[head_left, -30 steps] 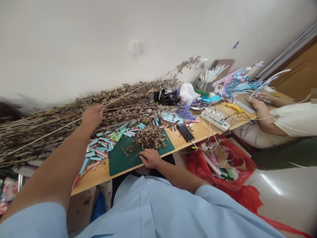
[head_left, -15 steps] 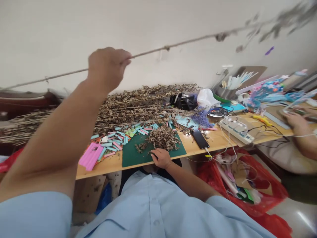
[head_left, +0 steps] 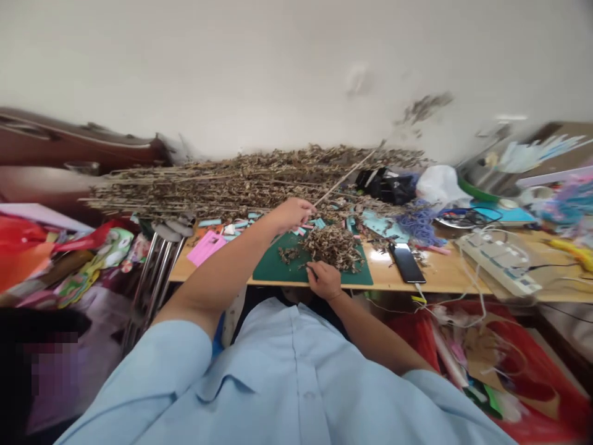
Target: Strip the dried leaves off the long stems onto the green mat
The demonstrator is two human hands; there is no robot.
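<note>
Head view: the left hand (head_left: 295,213) is pinching a dried plant stem (head_left: 349,174) between thumb and fingers, the grip closed narrow around it. The stem is slanting up and away to the right of that hand, its leafy tip (head_left: 426,107) blurring against the wall. The right hand (head_left: 325,280) is resting nearer the body, at the front edge of a green cutting mat (head_left: 272,272), its fingers curling inward; something small and dark is showing at the fingertips, and whether they are gripping it I cannot tell.

Just beyond the right hand, a heap of dried leaves (head_left: 333,246) is lying on the mat, below and right of the left hand. A smaller clump of leaf bits (head_left: 289,254) is sitting between the hands, left of the heap. Behind both hands, a long bundle of dried stalks (head_left: 208,190) is stretching along the wall. Left of the hands, a pink sheet (head_left: 206,247) is lying on the wooden table (head_left: 451,279). Right of the right hand, a black phone (head_left: 407,262) is lying on the wood, with purple strands (head_left: 419,224) behind it and a white power strip (head_left: 499,262) farther right.
</note>
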